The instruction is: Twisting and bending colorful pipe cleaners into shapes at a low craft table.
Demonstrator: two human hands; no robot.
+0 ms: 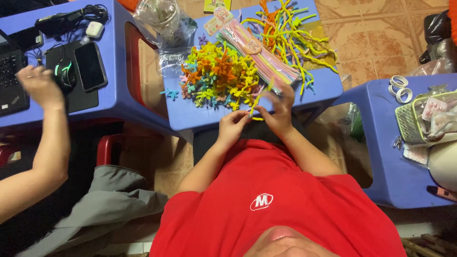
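My left hand (232, 124) and my right hand (281, 107) meet at the near edge of a small blue table (190, 114). Both pinch a thin yellow pipe cleaner (257, 101) that is bent between the fingers. Just beyond them lies a heap of small twisted pipe-cleaner shapes (219, 76) in yellow, orange, green, blue and pink. Behind the heap is a clear pack of pastel pipe cleaners (262, 54), and past it a loose tangle of yellow, green and orange pipe cleaners (285, 26).
Another person's arm (45, 123) reaches over a second blue table (116, 71) at the left, near a mouse (64, 74), a phone (90, 65) and a laptop (9, 76). At the right, a third blue table holds a green basket (412, 121) and tape rolls (401, 88).
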